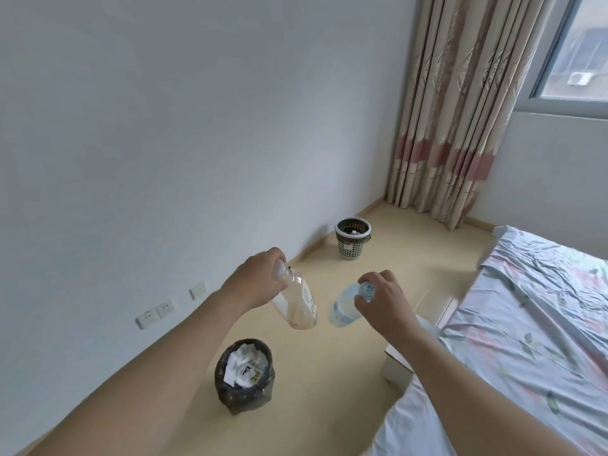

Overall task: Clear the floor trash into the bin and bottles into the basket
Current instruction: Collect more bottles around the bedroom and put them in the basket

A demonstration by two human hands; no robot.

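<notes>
My left hand [255,279] grips the neck of a clear plastic bottle [297,302] with a white label and a little brownish liquid at its bottom. My right hand [381,299] holds a second clear bottle [345,306] by its pale blue cap. Both bottles hang above the beige floor. Below my left arm stands a bin [243,376] lined with a dark bag and filled with crumpled paper. Farther off, by the wall, a perforated basket [352,238] with a white rim stands on the floor, something pale inside it.
A bed [533,324] with a pale floral sheet fills the right side. Its white wooden frame corner [396,366] juts out near my right forearm. Striped curtains [460,110] hang in the far corner. Wall sockets [154,312] sit low on the left wall.
</notes>
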